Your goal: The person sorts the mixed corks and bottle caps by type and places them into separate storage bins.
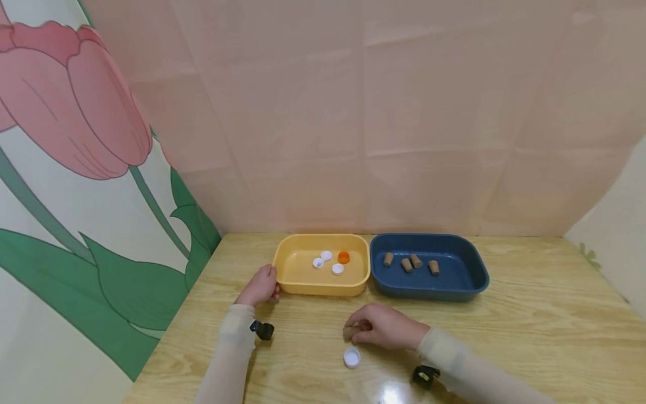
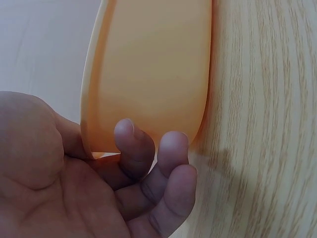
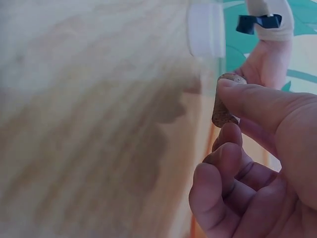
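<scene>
My left hand (image 1: 259, 286) grips the left end of the yellow tray (image 1: 323, 289); in the left wrist view its curled fingers lie against the outer wall. Several bottle caps lie in this tray, white ones and an orange cap (image 1: 344, 257). Over the table in front of the trays, my right hand (image 1: 386, 326) pinches a brown cork (image 3: 225, 106) between thumb and fingers. Close in front of that hand, a white bottle cap (image 1: 351, 357) lies on the wood.
A dark blue tray (image 1: 429, 293) stands right beside the yellow one, holding several corks (image 1: 416, 261). Both trays are near the back edge of the wooden table (image 1: 545, 314), before a pink covering (image 1: 323, 123). A wall with painted tulips (image 1: 96, 106) rises at left.
</scene>
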### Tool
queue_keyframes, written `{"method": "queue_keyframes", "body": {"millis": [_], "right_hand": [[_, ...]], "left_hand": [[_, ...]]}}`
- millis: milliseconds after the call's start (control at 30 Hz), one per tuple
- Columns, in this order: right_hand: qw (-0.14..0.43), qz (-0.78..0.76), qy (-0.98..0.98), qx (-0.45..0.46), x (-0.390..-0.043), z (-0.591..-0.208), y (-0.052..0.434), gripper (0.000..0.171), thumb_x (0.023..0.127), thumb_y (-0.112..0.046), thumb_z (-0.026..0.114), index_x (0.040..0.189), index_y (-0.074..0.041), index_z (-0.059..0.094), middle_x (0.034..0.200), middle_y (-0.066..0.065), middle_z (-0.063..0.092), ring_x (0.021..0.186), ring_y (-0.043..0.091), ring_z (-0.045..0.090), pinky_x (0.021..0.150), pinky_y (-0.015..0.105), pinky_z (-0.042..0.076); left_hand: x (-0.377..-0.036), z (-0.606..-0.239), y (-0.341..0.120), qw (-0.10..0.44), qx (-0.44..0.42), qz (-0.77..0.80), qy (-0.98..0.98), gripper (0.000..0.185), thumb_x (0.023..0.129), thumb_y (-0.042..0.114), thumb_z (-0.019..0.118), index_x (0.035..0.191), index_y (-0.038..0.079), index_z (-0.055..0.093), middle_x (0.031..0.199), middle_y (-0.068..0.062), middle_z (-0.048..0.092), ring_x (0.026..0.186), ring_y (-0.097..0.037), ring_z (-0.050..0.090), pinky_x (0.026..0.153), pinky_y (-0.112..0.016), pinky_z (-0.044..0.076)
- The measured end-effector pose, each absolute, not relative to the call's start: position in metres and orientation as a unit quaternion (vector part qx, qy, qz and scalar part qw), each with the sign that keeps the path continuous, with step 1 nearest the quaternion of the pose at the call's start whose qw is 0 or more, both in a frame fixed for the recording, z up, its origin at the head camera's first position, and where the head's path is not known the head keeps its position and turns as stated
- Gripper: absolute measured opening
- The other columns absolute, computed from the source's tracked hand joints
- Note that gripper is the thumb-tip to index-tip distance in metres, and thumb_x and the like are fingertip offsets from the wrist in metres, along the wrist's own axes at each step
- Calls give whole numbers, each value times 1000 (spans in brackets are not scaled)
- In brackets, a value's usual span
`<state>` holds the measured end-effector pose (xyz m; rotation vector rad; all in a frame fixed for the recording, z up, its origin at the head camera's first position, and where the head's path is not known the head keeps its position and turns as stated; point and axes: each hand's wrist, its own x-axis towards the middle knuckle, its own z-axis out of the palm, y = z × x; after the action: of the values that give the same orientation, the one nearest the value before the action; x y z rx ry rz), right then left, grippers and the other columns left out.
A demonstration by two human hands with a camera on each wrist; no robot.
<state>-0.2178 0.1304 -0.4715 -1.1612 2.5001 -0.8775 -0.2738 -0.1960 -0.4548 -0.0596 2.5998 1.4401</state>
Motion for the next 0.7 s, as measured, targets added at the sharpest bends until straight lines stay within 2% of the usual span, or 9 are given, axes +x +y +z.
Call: {"method": "queue_keyframes", "body": {"millis": [300, 533, 700], "right_hand": [[75, -308, 857, -405, -226, -455, 149, 24, 92, -20, 73, 114, -12, 74, 75, -16, 60, 62, -1, 51, 55, 20, 46], [50, -305, 870, -384, -233, -437, 171, 28, 94, -25, 71, 118, -10, 73, 84, -15, 66, 63, 0, 52, 55, 22, 48], [32, -308, 875, -372, -236, -424, 184, 27, 93, -22, 72, 117, -10, 73, 76, -10, 64, 59, 1, 49, 54, 21, 44]], "left_hand": [[-274, -456, -195, 85, -25, 484, 870, 40, 110, 22, 23, 114, -6, 50, 71, -5, 49, 58, -19, 55, 60, -35, 55], [-275, -458, -196, 87, -21, 482, 871, 40, 110, 22, 22, 114, -7, 50, 70, -5, 49, 57, -19, 54, 60, -35, 55], [-276, -456, -197, 85, -23, 481, 872, 41, 110, 23, 22, 114, -6, 50, 70, -5, 49, 57, -19, 55, 60, -35, 55]]}}
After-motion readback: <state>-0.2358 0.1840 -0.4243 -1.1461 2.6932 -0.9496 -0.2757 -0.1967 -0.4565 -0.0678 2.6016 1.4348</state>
